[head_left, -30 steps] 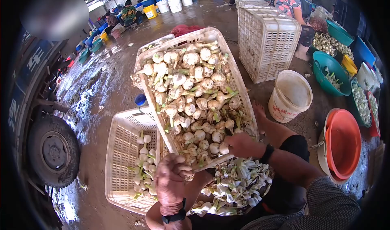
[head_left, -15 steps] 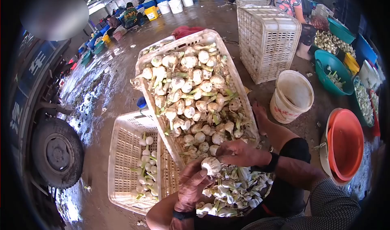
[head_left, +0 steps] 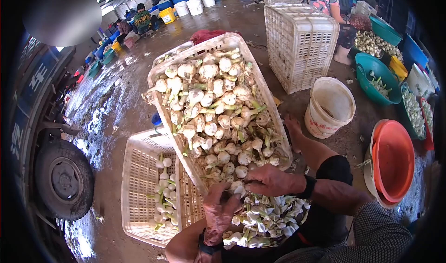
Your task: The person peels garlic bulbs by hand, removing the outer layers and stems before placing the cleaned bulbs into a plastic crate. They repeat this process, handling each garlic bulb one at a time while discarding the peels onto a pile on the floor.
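Note:
A pale garlic bulb is between my two hands, low in the view, partly covered by fingers. My left hand grips it from the left, thumb and fingers curled. From the right, my right hand has its fingers closed against the same bulb; the fingertips are partly hidden. Just beyond them, a large crate is heaped with untrimmed garlic bulbs. Peeled-off garlic skins lie in a pile under my hands. A lower crate on the left holds cleaner white garlic bulbs.
An off-white bucket and a stacked red basin stand to the right. Behind the bucket rises a tall pale crate, with a seated person beyond. A vehicle tyre is at left on the wet floor.
My right hand has come down and left against the garlic bulb, which is now more covered by fingers. The whole view has shifted slightly.

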Action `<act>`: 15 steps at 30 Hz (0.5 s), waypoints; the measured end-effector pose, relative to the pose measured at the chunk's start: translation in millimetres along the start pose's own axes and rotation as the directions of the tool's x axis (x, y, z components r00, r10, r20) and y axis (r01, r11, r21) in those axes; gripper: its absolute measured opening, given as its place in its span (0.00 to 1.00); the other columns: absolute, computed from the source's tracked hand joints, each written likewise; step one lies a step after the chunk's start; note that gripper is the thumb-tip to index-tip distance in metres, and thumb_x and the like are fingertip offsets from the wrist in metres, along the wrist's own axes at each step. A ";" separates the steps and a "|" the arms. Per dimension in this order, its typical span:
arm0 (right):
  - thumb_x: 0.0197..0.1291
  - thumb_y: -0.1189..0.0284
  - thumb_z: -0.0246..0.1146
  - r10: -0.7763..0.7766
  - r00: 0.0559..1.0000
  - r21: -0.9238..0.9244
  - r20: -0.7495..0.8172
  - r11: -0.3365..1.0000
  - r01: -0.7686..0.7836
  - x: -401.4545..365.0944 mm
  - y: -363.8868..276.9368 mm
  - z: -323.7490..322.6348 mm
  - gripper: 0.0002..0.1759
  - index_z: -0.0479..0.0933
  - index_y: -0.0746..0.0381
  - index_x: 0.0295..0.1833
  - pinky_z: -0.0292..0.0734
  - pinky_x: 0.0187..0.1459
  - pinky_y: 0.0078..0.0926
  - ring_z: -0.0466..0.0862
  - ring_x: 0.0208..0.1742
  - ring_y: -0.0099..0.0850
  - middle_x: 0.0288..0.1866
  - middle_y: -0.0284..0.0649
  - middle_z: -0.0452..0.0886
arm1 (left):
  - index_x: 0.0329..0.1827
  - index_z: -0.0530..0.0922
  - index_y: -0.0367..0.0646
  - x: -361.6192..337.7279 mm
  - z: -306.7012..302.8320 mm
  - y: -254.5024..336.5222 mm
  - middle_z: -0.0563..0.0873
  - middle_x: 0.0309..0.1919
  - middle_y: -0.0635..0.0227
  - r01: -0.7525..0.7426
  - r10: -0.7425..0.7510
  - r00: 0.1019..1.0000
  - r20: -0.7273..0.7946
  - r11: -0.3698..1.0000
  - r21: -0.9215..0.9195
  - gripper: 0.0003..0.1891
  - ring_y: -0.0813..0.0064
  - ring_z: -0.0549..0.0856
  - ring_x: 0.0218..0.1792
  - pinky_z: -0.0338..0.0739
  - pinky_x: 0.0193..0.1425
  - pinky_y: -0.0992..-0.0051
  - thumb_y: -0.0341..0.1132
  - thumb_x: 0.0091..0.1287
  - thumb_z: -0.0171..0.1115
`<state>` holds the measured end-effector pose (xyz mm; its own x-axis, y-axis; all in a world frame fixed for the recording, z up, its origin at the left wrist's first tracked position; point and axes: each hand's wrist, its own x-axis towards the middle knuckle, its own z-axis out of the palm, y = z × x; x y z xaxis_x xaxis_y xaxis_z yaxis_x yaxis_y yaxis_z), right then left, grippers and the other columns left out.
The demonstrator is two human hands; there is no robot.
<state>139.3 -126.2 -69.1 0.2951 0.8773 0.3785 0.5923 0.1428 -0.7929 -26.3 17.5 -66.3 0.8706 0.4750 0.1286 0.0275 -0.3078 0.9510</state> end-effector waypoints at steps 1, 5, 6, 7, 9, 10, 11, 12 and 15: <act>0.59 0.68 0.63 0.002 1.000 -0.010 0.007 1.000 -0.002 0.0 0.1 0.8 0.11 0.72 0.64 0.31 0.71 0.26 0.41 0.77 0.24 0.51 0.21 0.49 0.74 | 0.48 0.77 0.34 0.6 0.2 -0.6 0.81 0.37 0.60 0.000 0.000 1.000 0.002 1.000 0.001 0.16 0.75 0.83 0.30 0.79 0.30 0.75 0.24 0.57 0.70; 0.56 0.74 0.61 -0.014 0.999 -0.112 -0.048 0.994 0.009 2.0 -2.3 7.8 0.08 0.70 0.64 0.29 0.70 0.26 0.46 0.77 0.24 0.52 0.21 0.49 0.74 | 0.47 0.78 0.34 2.9 1.0 -2.5 0.81 0.36 0.59 -0.242 0.246 0.969 0.010 0.945 0.219 0.17 0.73 0.82 0.28 0.77 0.30 0.73 0.25 0.55 0.71; 0.56 0.74 0.61 -0.013 0.999 -0.115 -0.050 0.993 0.007 3.0 -3.6 7.9 0.08 0.70 0.64 0.29 0.70 0.26 0.46 0.77 0.24 0.52 0.21 0.49 0.74 | 0.47 0.79 0.35 3.7 1.9 -3.3 0.82 0.36 0.59 -0.316 0.324 0.946 0.017 0.909 0.273 0.17 0.73 0.82 0.27 0.77 0.29 0.73 0.26 0.55 0.72; 0.55 0.74 0.60 -0.009 0.998 -0.127 -0.055 0.992 0.002 3.9 -6.3 8.1 0.07 0.70 0.64 0.29 0.70 0.27 0.46 0.77 0.24 0.53 0.21 0.49 0.74 | 0.47 0.79 0.35 4.2 2.2 -5.3 0.82 0.36 0.59 -0.318 0.325 0.946 0.021 0.909 0.271 0.17 0.73 0.82 0.27 0.77 0.29 0.73 0.26 0.55 0.72; 0.54 0.75 0.60 -0.006 0.998 -0.138 -0.060 0.990 -0.003 5.6 -8.9 10.2 0.06 0.70 0.64 0.29 0.70 0.27 0.47 0.77 0.24 0.53 0.21 0.49 0.74 | 0.47 0.79 0.35 4.1 1.7 -9.1 0.82 0.35 0.59 -0.336 0.348 0.937 0.019 0.889 0.312 0.18 0.72 0.82 0.27 0.77 0.30 0.73 0.26 0.54 0.73; 0.53 0.76 0.60 -0.003 0.997 -0.181 -0.077 0.983 -0.011 6.2 -9.6 11.9 0.06 0.70 0.64 0.28 0.70 0.27 0.47 0.77 0.25 0.53 0.21 0.49 0.74 | 0.47 0.79 0.35 3.7 1.4 -8.4 0.82 0.35 0.59 -0.337 0.349 0.937 0.018 0.889 0.311 0.18 0.72 0.82 0.27 0.77 0.30 0.73 0.26 0.54 0.73; 0.53 0.76 0.59 -0.002 0.995 -0.224 -0.095 0.974 -0.020 6.4 -10.1 13.1 0.05 0.70 0.64 0.28 0.71 0.27 0.46 0.78 0.25 0.53 0.22 0.49 0.74 | 0.48 0.78 0.35 3.4 1.0 -6.3 0.82 0.35 0.59 -0.325 0.335 0.942 0.023 0.893 0.310 0.18 0.73 0.83 0.28 0.78 0.30 0.73 0.26 0.54 0.73; 0.53 0.76 0.59 -0.003 0.996 -0.225 -0.094 0.974 -0.018 5.8 -7.4 15.2 0.05 0.70 0.64 0.28 0.71 0.27 0.46 0.78 0.25 0.53 0.22 0.49 0.74 | 0.48 0.78 0.35 2.8 0.4 -4.0 0.82 0.36 0.59 -0.313 0.321 0.947 0.029 0.898 0.309 0.18 0.73 0.84 0.30 0.79 0.30 0.74 0.25 0.55 0.73; 0.55 0.75 0.60 0.039 0.990 -0.141 -0.135 0.988 -0.058 5.7 -3.9 16.4 0.06 0.71 0.64 0.29 0.72 0.27 0.43 0.78 0.26 0.51 0.22 0.49 0.75 | 0.49 0.77 0.35 -1.1 1.5 8.2 0.83 0.38 0.59 0.001 -0.002 1.000 -0.008 0.998 -0.056 0.19 0.74 0.85 0.34 0.81 0.31 0.74 0.24 0.56 0.71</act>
<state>126.3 -114.2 -71.7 0.4162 0.8124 0.4083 0.6743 0.0255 -0.7380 -26.3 13.2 -59.1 0.8667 0.4819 0.1292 0.0010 -0.2606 0.9654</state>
